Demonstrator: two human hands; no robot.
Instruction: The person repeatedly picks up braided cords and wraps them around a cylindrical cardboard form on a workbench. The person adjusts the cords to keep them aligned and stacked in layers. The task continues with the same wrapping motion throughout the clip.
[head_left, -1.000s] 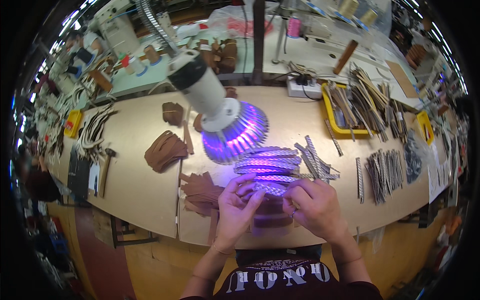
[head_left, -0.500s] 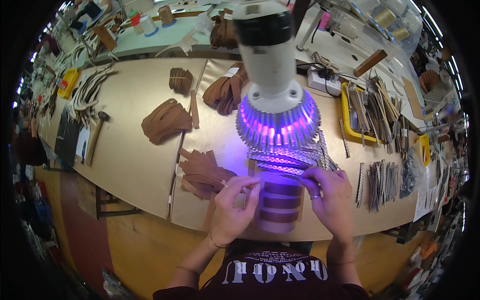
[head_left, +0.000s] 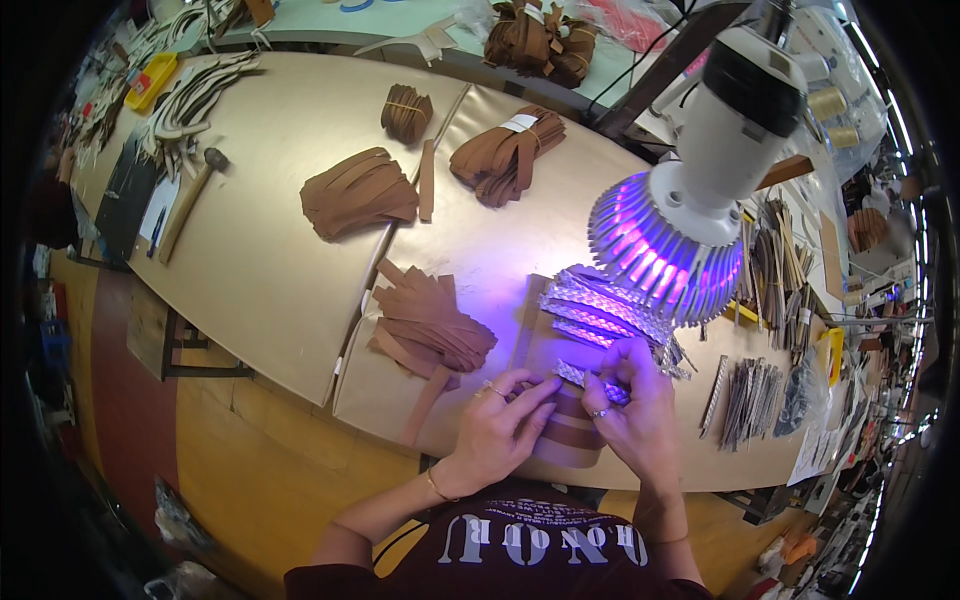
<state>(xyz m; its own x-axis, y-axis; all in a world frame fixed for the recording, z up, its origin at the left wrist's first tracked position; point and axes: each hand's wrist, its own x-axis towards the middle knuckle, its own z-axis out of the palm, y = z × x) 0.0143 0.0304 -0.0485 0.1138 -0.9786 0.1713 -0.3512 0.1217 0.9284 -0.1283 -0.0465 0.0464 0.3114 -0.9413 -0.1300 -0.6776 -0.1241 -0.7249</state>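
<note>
A short, shiny braided strip (head_left: 573,374) is pinched in my right hand (head_left: 632,405), over a board with brown bands (head_left: 570,432). My left hand (head_left: 503,425) is closed at the strip's left end, thumb and forefinger together; whatever lies between them is hidden. More braided strips (head_left: 600,305) lie in a row just beyond my hands, under the violet glow of a lamp (head_left: 665,250). Left of my left hand is a fanned pile of flat brown strips (head_left: 430,325), with one loose strip (head_left: 425,405) pointing toward me.
Bundles of brown strips (head_left: 360,192) lie farther back. A hammer (head_left: 190,205) rests at the left by pale strips (head_left: 195,100). At the right are a bunch of braided strips (head_left: 752,402) and long thin strips (head_left: 785,250). The lamp hangs low above the work.
My right hand has come away from the row of braided strips and now holds one over the banded board. My left hand has moved to its end. The whole view has shifted.
</note>
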